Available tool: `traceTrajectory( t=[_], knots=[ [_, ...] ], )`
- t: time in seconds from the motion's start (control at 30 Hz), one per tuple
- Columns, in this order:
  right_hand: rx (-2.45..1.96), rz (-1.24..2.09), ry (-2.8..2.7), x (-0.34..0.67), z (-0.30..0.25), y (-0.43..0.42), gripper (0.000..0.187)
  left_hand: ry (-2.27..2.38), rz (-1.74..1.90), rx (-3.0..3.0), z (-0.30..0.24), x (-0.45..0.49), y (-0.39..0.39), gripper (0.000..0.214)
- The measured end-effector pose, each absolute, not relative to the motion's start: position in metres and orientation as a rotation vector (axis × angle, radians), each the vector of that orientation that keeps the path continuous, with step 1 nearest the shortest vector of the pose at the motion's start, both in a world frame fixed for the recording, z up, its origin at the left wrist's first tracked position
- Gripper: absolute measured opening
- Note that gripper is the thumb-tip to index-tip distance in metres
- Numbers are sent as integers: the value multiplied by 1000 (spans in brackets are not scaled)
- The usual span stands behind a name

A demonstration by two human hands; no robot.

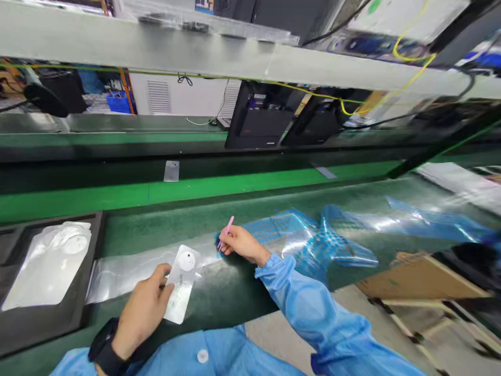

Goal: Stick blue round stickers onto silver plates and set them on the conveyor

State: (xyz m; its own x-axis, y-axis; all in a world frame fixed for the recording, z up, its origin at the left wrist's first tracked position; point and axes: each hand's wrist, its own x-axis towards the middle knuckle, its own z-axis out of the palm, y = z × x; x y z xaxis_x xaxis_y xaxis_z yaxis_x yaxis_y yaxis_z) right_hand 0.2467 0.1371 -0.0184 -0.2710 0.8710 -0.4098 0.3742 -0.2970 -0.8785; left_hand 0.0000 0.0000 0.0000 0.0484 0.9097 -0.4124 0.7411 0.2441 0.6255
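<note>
My left hand [145, 308] grips a flat white plastic part [181, 282] with a round disc near its top, held over the dark green bench. My right hand [239, 244] is closed on pink tweezers [226, 231], whose tips touch the edge of a clear film sheet with rows of blue stickers [289, 232]. Both arms wear light blue sleeves, and a black band sits on my left wrist.
A black tray [47, 324] at the left holds a clear bag of white parts [50, 263]. A clear film strip [125, 271] lies in front of it. More blue-printed film [422, 222] lies to the right, next to cardboard [418, 282]. A green conveyor belt [117, 194] carries a small grey piece [171, 171]. Black equipment [258, 122] stands behind.
</note>
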Motion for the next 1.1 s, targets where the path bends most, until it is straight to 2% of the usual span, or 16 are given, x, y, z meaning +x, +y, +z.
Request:
traceTrajectory(
  t=[0.13, 0.3, 0.4, 0.5, 0.73, 1.1],
  knots=[
    [-1573, 1605, -1585, 243, -17, 136, 17, 1892, 98, 1687, 7, 0, 1, 32],
    [-1578, 1613, -1664, 242, -14, 136, 17, 1690, 505, 2158, -15, -4, 27, 25],
    [-1552, 1635, -1609, 243, -16, 138, 17, 1554, 568, 2332, -37, -5, 44, 40],
    [-1534, 1690, -1500, 244, -16, 139, 18, 1586, 508, 2353, -54, -4, 47, 47],
    [-1458, 1661, -1491, 205, -4, 117, 19, 1722, 680, 2377, -67, 3, 34, 44],
    [-1629, 1596, -1617, 173, -13, 108, 20, 1761, 794, 2360, -66, 11, 28, 34]
  ],
)
